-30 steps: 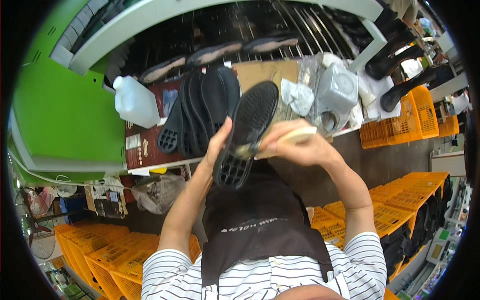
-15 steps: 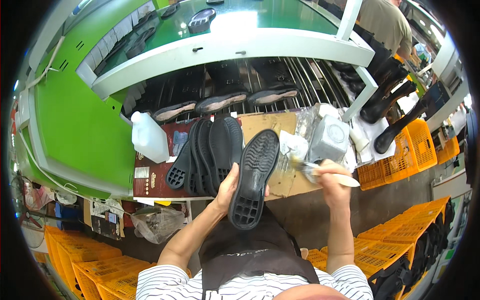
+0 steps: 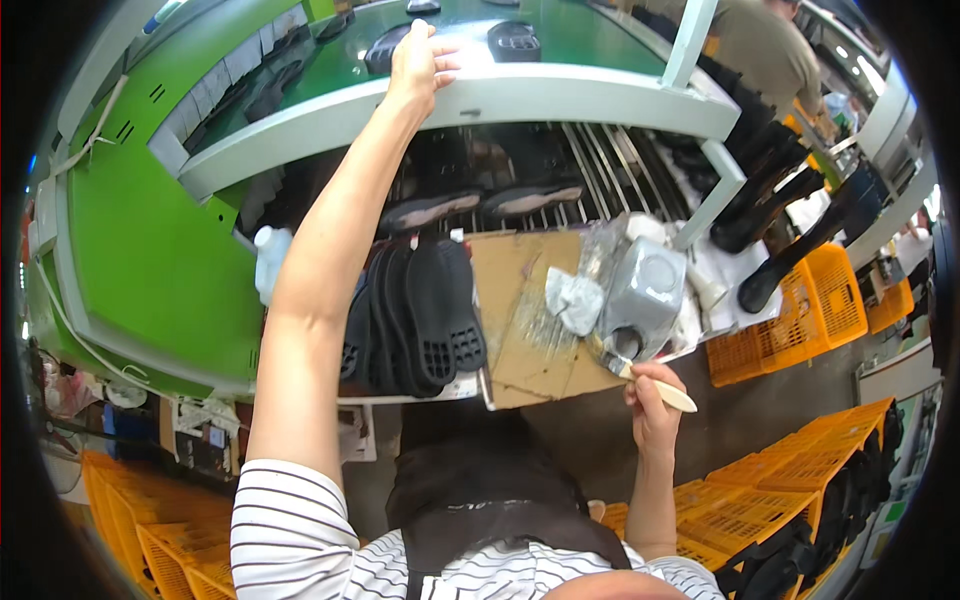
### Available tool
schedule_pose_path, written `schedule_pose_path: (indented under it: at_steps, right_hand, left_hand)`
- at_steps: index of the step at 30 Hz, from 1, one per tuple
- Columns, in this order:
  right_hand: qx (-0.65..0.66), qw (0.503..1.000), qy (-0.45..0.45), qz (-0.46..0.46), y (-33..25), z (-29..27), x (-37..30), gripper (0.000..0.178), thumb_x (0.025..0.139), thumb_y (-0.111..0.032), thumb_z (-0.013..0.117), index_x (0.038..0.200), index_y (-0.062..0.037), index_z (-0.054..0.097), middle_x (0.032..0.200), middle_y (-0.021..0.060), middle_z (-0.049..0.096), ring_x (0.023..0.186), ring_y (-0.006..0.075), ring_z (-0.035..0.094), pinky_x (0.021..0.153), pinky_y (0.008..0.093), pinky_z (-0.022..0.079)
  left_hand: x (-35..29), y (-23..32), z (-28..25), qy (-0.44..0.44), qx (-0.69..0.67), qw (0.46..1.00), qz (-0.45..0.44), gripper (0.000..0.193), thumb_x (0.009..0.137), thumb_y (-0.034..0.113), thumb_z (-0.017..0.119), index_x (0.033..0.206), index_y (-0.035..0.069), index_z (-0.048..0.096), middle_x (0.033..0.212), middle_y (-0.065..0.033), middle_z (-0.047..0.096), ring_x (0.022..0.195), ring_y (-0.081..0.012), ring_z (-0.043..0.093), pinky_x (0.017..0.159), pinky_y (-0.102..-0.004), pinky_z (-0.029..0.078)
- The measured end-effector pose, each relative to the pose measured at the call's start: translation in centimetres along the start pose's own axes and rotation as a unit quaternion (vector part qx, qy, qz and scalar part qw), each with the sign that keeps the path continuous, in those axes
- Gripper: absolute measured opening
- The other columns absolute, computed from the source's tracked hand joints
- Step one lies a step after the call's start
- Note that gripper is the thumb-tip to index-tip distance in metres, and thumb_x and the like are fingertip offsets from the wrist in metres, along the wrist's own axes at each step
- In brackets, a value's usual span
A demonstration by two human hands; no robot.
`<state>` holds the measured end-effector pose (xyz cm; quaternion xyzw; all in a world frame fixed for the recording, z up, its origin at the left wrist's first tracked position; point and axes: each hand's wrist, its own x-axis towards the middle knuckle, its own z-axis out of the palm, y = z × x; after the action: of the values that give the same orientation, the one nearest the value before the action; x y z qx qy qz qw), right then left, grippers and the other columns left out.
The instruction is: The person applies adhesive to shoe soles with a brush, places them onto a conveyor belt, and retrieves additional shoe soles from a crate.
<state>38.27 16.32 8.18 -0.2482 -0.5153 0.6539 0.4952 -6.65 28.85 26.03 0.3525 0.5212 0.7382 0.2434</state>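
Note:
My left hand (image 3: 422, 68) is stretched out over the green conveyor belt (image 3: 590, 45), open, its fingers apart. Just right of it a black shoe sole (image 3: 515, 42) lies on the belt, its gridded heel toward me. Another sole (image 3: 388, 48) is partly hidden behind the hand. In my right hand (image 3: 656, 400) is a brush with a pale handle (image 3: 676, 397). Its bristles rest at the mouth of a cut-open, greyish plastic jug (image 3: 645, 290) lying on the bench. Several black soles (image 3: 430, 310) lean together on the bench beside my left forearm.
A white crumpled cloth (image 3: 574, 301) lies on stained cardboard (image 3: 520, 340). Behind the bench, black boots sit on a roller rack beneath the pale conveyor frame (image 3: 560, 92). More boots (image 3: 765, 285) and orange crates (image 3: 790, 310) stand right. A translucent jug (image 3: 270, 262) is partly behind my arm.
My left hand has moved from in front of me up to the belt and let go of the sole, which now lies there. The right hand has lowered the brush to the cut-open jug's mouth.

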Motion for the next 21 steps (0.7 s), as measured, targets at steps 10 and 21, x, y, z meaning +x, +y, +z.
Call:
schedule_pose_path:
  at_steps: [10,21]
  right_hand:
    - [-0.127,0.991,-0.033,-0.007,1.2,1.9,0.3,0.013,0.089,-0.007,0.063,0.096,0.0035,0.063,0.076,0.0051,0.058,0.063,0.0087,0.052,0.059,0.0214,0.041]
    - [-0.222,0.974,-0.014,0.051,0.2,2.4,-0.4,0.013,0.089,-0.007,0.063,0.097,0.0014,0.068,0.077,0.0034,0.063,0.065,0.0057,0.053,0.059,0.0197,0.042]
  left_hand:
    - [-22.3,-6.9,-11.1,0.011,0.373,0.926,0.059,0.039,0.088,0.027,0.064,0.114,-0.003,0.061,0.095,-0.0123,0.067,0.081,-0.0166,0.063,0.072,-0.0319,0.05]
    - [-32.2,-12.3,-7.7,0.015,0.702,0.711,0.041,0.047,0.072,0.032,0.074,0.093,-0.008,0.063,0.139,-0.0283,0.041,0.134,-0.0448,0.031,0.104,-0.0521,0.034]
